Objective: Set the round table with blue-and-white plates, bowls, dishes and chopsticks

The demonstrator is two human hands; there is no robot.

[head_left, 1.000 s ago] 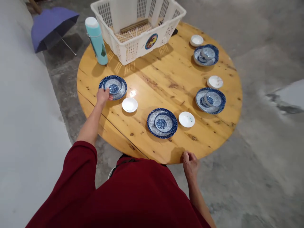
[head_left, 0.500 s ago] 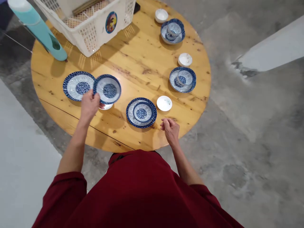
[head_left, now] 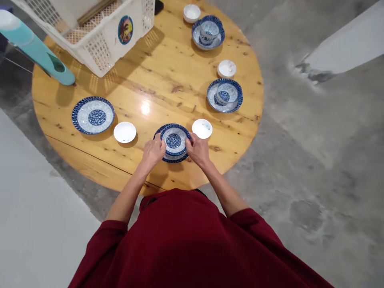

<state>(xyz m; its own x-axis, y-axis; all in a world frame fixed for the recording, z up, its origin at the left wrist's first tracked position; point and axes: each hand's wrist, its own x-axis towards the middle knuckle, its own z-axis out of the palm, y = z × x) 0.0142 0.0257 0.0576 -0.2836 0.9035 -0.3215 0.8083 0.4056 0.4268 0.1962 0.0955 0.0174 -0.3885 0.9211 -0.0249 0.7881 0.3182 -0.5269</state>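
Both my hands grip a blue-patterned bowl [head_left: 174, 140] over the near blue plate [head_left: 168, 157] on the round wooden table [head_left: 168, 80]. My left hand [head_left: 153, 152] pinches its left rim and my right hand [head_left: 197, 149] its right rim. Whether another bowl sits beneath it I cannot tell. A bare blue plate [head_left: 93, 115] lies at the left with a small white dish [head_left: 125, 132] beside it. Another small white dish [head_left: 202, 128] is just right of my right hand.
Two more blue plates with bowls [head_left: 225, 95] [head_left: 208, 32] stand at the right and far right, each with a small white dish [head_left: 226, 68] [head_left: 191, 13] near it. A white plastic basket [head_left: 99, 36] and a teal flask [head_left: 36, 50] occupy the far left. Concrete floor surrounds the table.
My left hand lifted the bowl off the left plate and carried it right to the near plate. My right hand rose from the table edge and took the bowl's other side.
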